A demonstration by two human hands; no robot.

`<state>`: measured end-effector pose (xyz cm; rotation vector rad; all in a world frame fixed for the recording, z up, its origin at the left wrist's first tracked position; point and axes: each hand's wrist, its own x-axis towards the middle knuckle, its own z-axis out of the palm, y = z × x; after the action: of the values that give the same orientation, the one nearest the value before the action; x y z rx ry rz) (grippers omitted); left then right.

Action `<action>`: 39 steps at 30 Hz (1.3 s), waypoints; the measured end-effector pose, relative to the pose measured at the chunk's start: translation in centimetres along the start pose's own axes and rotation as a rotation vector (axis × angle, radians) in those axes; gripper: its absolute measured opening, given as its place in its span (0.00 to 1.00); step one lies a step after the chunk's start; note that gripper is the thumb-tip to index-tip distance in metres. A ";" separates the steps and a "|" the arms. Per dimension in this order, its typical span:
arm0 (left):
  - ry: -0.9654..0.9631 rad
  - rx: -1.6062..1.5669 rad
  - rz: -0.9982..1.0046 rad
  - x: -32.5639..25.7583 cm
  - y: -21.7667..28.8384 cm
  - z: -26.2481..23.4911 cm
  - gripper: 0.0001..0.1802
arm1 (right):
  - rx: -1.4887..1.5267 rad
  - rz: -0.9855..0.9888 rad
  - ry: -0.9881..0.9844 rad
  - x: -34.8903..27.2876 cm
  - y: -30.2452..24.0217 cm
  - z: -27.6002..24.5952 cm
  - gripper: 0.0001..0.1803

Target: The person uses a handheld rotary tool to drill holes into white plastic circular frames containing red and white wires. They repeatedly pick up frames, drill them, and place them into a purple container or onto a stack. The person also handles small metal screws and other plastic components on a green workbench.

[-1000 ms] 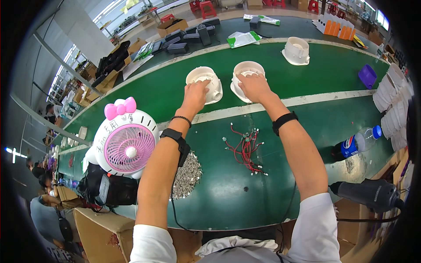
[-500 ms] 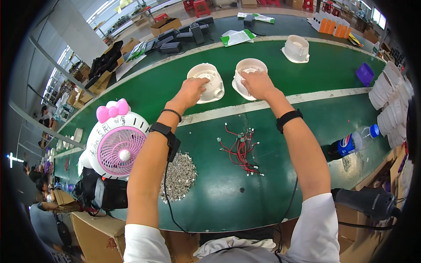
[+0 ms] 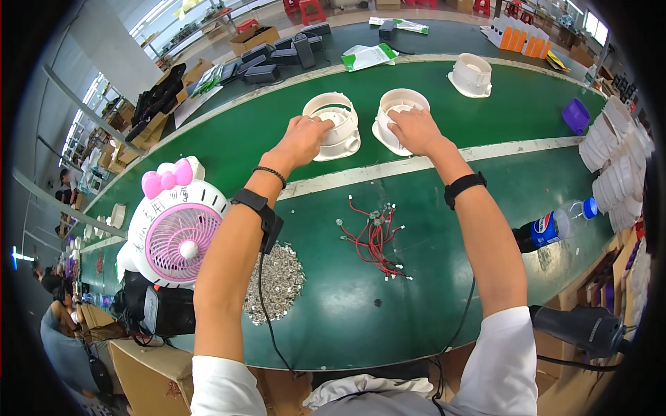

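Note:
My left hand (image 3: 305, 140) is closed on the near left rim of a round white plastic housing (image 3: 341, 144), its fingers reaching over the edge. To the right stands a second white housing (image 3: 383, 119), with my right hand (image 3: 416, 130) closed over its near right rim. Both housings sit open side up on the green belt, a little apart. My fingertips inside the rims are partly hidden. Closer to me lie a bundle of red and black wires with white connectors (image 3: 378, 243) and a heap of small metal parts (image 3: 276, 288).
A third white housing (image 3: 472, 75) stands farther back. On the left is a white and pink fan (image 3: 182, 239). A cola bottle (image 3: 551, 227), stacked white housings (image 3: 610, 163) and a purple ring (image 3: 576, 116) are on the right. Black boxes (image 3: 267, 73) sit beyond the belt.
Both gripped housings and my hands have shifted slightly right relative to the table. The left housing looks turned a little. The whole view has swung slightly.

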<state>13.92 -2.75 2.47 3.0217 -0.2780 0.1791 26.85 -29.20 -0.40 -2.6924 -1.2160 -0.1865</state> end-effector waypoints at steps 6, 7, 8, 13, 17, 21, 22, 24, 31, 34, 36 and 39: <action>-0.004 -0.017 0.011 0.2 0.2 0.0 0.17 | -0.006 0.007 -0.007 -0.2 0.9 -0.4 0.20; -0.016 -0.029 0.017 0.4 0.2 0.0 0.18 | -0.005 0.006 0.001 -0.2 1.2 -0.4 0.20; -0.027 -0.042 0.024 0.6 0.2 0.0 0.18 | -0.010 0.001 0.010 -0.3 1.4 -0.3 0.20; -0.046 -0.050 0.049 1.4 0.4 0.1 0.19 | -0.029 0.020 -0.011 -0.4 2.2 -0.5 0.21; -0.065 -0.085 0.071 2.3 0.3 0.4 0.18 | -0.008 0.018 0.006 -0.6 3.1 -0.7 0.21; -0.062 -0.119 0.118 3.0 0.5 0.5 0.19 | -0.028 0.024 0.005 -0.9 3.7 -0.8 0.20; -0.080 -0.116 0.114 3.2 0.6 0.6 0.19 | -0.031 0.028 0.001 -0.9 3.9 -0.8 0.20; -0.115 -0.111 0.106 3.6 0.9 0.7 0.19 | -0.015 0.032 -0.002 -1.0 4.4 -1.0 0.19; 0.106 -0.175 0.100 2.6 2.7 0.4 0.33 | -0.041 0.045 -0.035 -1.5 5.3 -1.9 0.25; 0.237 -0.171 0.076 1.3 2.3 -0.4 0.34 | -0.053 0.034 0.012 -2.2 6.2 -2.2 0.29; 0.228 -0.156 0.044 0.2 1.8 -0.6 0.34 | -0.102 0.045 0.119 -2.6 6.2 -2.5 0.33; 0.266 -0.151 -0.039 -1.6 1.5 -0.4 0.34 | -0.059 -0.032 0.444 -2.6 4.6 -3.3 0.36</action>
<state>12.01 -3.87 2.84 2.8085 -0.1983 0.5255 28.42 -34.79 1.77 -2.4850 -1.1232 -0.7869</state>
